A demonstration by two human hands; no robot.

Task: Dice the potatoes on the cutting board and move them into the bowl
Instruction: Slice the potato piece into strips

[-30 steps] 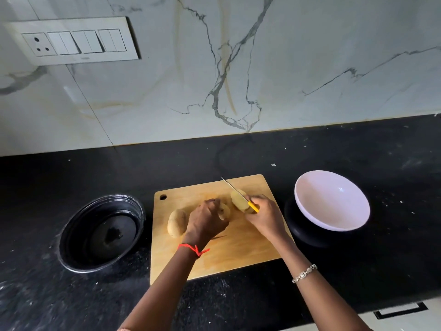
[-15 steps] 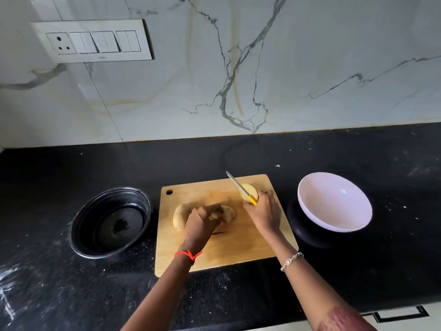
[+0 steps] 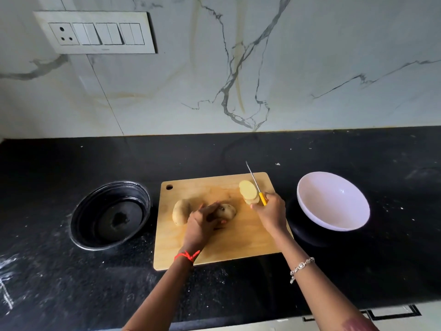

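Pale marble wall (image 3: 322, 56) behind, streaked with grey veins and a yellowish stain (softly, evenly lit). White switch panel (image 3: 108, 34) with one socket (image 3: 64, 34) at upper left. Black speckled counter (image 3: 393, 154) below; pale cabinet front (image 3: 334, 321) at the bottom edge.

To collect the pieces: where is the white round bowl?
Head view, right side: the white round bowl is right of the rectangular wooden cutting board, near the right hand.

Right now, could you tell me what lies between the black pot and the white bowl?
The cutting board, with potatoes on it, seen in the head view.
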